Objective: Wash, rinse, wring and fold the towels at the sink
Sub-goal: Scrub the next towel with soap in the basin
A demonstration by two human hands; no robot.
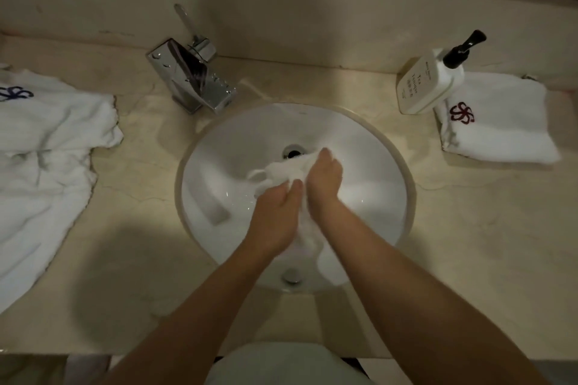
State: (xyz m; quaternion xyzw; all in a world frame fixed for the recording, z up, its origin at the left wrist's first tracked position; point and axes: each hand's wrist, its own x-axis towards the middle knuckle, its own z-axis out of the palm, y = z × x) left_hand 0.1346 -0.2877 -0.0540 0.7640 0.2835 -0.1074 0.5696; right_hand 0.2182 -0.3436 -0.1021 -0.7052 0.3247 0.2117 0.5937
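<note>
Bunched white towel between both hands, over sink.

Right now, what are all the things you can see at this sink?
Round white basin: one, white, centre of the beige stone counter.
Square chrome tap: one, silver, behind the basin on the left.
Small wet white cloth: one, white, over the basin, between the hands.
Crumpled white towel with blue emblem: one, counter's left side.
Folded white towel with red emblem: one, counter's right side.
Cream pump bottle with black nozzle: one, beside the folded towel.
Left hand: grips the cloth.
Right hand: grips the cloth.
</note>
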